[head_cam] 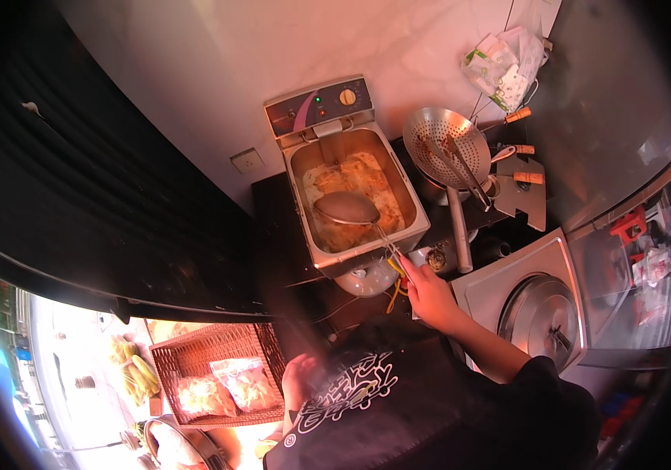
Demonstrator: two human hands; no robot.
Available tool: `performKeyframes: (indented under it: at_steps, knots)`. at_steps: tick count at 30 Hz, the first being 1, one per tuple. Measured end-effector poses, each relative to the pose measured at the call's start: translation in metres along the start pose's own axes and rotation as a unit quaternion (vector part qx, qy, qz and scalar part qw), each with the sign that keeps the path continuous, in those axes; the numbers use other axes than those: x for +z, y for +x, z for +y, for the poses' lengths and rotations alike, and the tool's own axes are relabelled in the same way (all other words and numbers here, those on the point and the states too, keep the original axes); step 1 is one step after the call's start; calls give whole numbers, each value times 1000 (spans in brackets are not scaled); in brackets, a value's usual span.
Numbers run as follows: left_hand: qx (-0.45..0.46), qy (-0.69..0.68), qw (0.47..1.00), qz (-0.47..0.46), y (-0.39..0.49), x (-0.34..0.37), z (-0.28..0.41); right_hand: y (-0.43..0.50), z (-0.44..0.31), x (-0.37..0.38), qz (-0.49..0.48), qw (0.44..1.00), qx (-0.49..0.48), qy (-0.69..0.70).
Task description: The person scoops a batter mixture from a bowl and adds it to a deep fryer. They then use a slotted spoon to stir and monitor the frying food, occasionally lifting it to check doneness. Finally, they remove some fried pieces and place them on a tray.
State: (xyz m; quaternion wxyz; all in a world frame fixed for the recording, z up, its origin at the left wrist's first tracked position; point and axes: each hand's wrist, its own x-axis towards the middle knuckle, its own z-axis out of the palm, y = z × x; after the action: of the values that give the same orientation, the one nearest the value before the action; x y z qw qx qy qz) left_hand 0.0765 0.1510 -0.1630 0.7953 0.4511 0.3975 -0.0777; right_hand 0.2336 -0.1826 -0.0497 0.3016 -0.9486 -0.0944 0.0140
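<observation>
In the head view my right hand (429, 294) grips the handle of a fine-mesh skimmer (347, 208). The skimmer's round head is over the front part of an electric deep fryer (371, 258), where golden pieces of food (353, 176) lie in bubbling oil. On the fryer's control panel (318, 106) a green light glows beside a yellow knob. My left hand (299, 367) is by my dark clothing, near the right edge of a brown woven basket (159, 352); its fingers are partly blurred, and no held thing can be made out.
Right of the fryer stand a perforated ladle (447, 141), metal tongs (467, 170) and wooden-handled tools. Nearer me is a round metal lid (538, 323). The basket holds bagged food (247, 382). A plastic bag (509, 67) hangs on the wall; a large black surface (106, 194) rises at left.
</observation>
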Motion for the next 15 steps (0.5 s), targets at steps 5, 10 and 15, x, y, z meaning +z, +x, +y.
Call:
performKeyframes:
  at_steps: [5,10,15]
  knots:
    - [36,89,995,22,-7,-16,-3,-6,-2,11,-14,1000,-15,-22]
    - [-15,92,994,57,-16,-35,-6,5,10,12,39,993,-13,111]
    - [44,76,996,3,2,-14,-7,48,24,-10,69,992,3,104]
